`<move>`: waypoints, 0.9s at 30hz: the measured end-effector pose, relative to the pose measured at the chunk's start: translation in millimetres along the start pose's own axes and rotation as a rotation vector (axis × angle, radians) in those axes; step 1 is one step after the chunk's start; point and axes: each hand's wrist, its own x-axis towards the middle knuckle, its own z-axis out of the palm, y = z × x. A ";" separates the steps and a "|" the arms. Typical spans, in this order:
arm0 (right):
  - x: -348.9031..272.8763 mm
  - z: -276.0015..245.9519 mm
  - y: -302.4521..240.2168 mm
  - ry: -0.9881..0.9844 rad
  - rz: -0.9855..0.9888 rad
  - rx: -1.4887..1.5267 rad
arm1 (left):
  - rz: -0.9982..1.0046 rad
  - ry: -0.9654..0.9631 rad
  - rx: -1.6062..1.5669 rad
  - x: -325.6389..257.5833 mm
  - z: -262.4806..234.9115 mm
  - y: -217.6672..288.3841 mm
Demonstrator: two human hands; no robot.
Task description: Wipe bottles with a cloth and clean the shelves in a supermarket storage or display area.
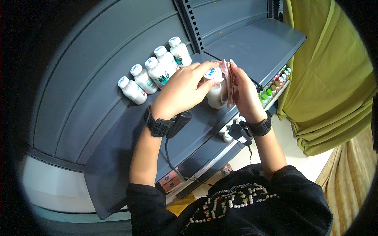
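Observation:
My left hand (pixel 182 89) grips a white plastic bottle (pixel 216 94) by its white-and-blue cap, holding it upright on the dark grey shelf (pixel 118 149). Against the bottle's right side my right hand (pixel 244 92) presses a pink cloth (pixel 228 78). Both wrists wear black bands with small black devices attached. Several matching white bottles (pixel 155 76) stand in a row on the shelf to the left of my hands.
A second grey shelf panel (pixel 256 43) lies to the right behind a slotted upright. Lower shelves hold white-capped bottles (pixel 227 133) and small colourful-capped bottles (pixel 275 84). An olive-green curtain (pixel 330 78) hangs at the right. Small boxes (pixel 169 181) sit low down.

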 end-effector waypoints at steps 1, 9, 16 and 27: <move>1.7 -2.2 2.4 -0.010 -0.001 0.009 | 0.001 0.000 0.000 0.5 -0.8 1.5; 7.2 -10.1 25.5 0.025 0.037 0.040 | -0.053 -0.056 -0.015 0.4 -1.8 5.0; 10.6 -12.9 28.8 -0.053 0.037 0.028 | -0.059 -0.067 -0.074 1.7 -4.5 1.2; -18.2 17.7 14.3 -0.016 -0.058 -0.053 | -0.215 0.026 0.162 6.7 -0.2 -4.9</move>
